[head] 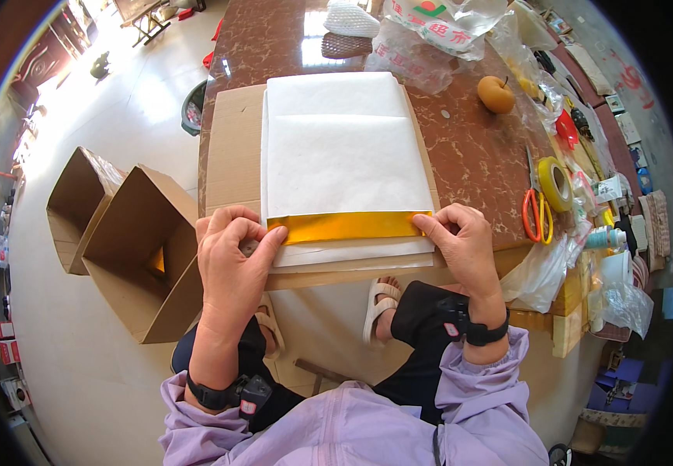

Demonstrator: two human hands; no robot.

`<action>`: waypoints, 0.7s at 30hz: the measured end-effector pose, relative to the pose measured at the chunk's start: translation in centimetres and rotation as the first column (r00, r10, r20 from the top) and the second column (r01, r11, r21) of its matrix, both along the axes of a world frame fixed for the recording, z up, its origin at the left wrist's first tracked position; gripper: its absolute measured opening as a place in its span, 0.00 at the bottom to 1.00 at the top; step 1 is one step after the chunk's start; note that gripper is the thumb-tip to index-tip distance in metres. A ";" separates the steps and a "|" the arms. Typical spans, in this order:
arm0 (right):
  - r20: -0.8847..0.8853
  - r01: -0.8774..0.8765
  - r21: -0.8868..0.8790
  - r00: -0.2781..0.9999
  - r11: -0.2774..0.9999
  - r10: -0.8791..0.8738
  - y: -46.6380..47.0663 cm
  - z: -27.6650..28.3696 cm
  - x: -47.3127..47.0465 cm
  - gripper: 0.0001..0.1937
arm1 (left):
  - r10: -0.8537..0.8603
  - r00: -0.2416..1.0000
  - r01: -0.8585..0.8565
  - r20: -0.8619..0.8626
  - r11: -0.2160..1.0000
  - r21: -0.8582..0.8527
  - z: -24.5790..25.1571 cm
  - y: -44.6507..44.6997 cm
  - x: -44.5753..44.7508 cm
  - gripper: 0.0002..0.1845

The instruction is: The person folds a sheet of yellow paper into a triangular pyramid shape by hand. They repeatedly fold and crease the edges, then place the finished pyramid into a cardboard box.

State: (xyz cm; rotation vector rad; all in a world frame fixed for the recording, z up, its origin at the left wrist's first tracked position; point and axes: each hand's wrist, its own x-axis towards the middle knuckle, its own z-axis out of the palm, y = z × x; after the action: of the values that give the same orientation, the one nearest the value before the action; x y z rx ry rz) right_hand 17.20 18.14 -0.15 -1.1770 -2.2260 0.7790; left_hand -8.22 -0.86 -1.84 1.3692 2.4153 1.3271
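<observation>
A stack of white paper sheets (342,157) lies on a flat piece of corrugated cardboard (234,145) at the table's near edge. Across the near end of the stack runs a folded strip of shiny gold foil paper (348,226). My left hand (234,250) pinches the strip's left end between thumb and fingers. At the right end, my right hand (459,244) has its thumb on the gold strip, with the fingers bent beside it. White sheet edges show below the strip.
On the brown marble-patterned table (464,157) are a round brown pear (496,95), scissors (537,209), a yellow tape roll (555,183), foam fruit nets (351,20) and plastic bags (429,35). Open cardboard boxes (144,250) stand on the floor at left. A wooden surface (546,317) adjoins at right.
</observation>
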 end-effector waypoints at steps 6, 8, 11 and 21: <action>0.028 0.008 0.026 1.000 1.000 -0.009 0.0 0.2 -0.2 0.18 | 0.004 1.000 -0.004 0.004 1.000 -0.017 0.0 0.1 -0.1 0.11; 0.028 0.006 0.042 1.000 0.999 -0.007 0.0 0.2 -0.2 0.18 | 0.001 1.000 0.000 0.013 1.000 -0.009 0.0 0.2 -0.1 0.12; 0.017 0.010 0.029 1.000 1.000 -0.011 -0.1 0.2 -0.2 0.18 | -0.001 1.000 0.002 0.027 1.000 -0.020 0.0 0.1 -0.2 0.12; 0.001 0.019 -0.003 1.000 1.000 -0.019 -0.2 0.2 -0.2 0.18 | -0.018 1.000 0.019 0.020 0.999 -0.051 -0.2 -0.2 -0.3 0.11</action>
State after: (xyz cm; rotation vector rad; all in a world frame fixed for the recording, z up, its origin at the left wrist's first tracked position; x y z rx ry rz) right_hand 16.98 17.99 0.07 -1.1991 -2.2121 0.7744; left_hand -8.54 -1.01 -2.00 1.3557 2.4005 1.2602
